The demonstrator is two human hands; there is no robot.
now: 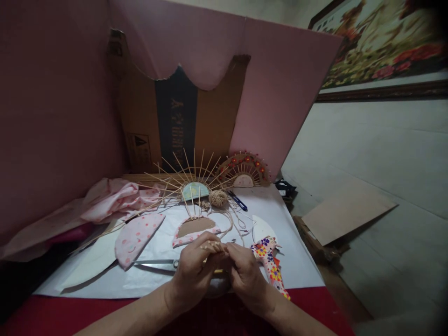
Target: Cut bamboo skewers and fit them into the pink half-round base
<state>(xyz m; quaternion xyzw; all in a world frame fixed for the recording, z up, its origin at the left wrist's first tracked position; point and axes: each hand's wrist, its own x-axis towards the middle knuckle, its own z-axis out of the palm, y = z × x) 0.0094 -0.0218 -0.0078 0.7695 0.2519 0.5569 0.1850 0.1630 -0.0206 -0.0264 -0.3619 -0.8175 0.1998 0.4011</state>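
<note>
A: ok so what are the hands up to?

B: Left hand [194, 261] is curled tight round a bundle of pale sticks [212, 247], thin and woody. Right hand [247, 270] is clenched on the same bundle, knuckles up. The sticks sit between the two hands, on the near side of that fuzzy ball of twine [218, 198].

A: And around the twine?

B: Just left of it, a blue-green half-round [195, 191] with skinny sticks fanning out like sun rays. On the near side, a cardboard half-round [196, 227] edged in pink dotted cloth, few sticks poking up. Further left and nearer, a smooth pink dotted piece [138, 238], kinda wedge-shaped, plus metal scissors [154, 263].

A: Anything right of the twine?

B: Slim dark cutter [238, 200] just beside it, then nearer the person a lumpy flower-print cloth thing [269, 261].
</note>
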